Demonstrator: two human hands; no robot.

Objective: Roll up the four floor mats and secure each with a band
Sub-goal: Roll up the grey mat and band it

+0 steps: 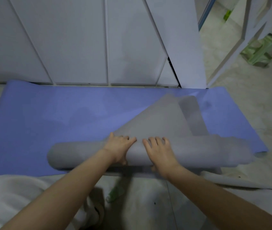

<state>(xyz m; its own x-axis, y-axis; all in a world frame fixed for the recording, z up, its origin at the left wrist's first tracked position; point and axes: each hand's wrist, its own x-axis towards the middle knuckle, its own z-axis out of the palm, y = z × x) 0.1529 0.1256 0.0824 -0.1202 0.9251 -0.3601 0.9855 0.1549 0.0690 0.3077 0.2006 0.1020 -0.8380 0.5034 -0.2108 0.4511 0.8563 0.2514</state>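
Fingers (150, 143) of left hand (117, 147) and right hand (160, 154) spread flat, pressing grey mat (157, 118) upon purple mat (49, 113).

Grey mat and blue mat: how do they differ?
The grey mat is partly rolled; the blue mat lies unrolled. The grey mat sits on top of the blue mat. The left hand and right hand press the grey mat, not the blue mat. Both are thin, flexible.
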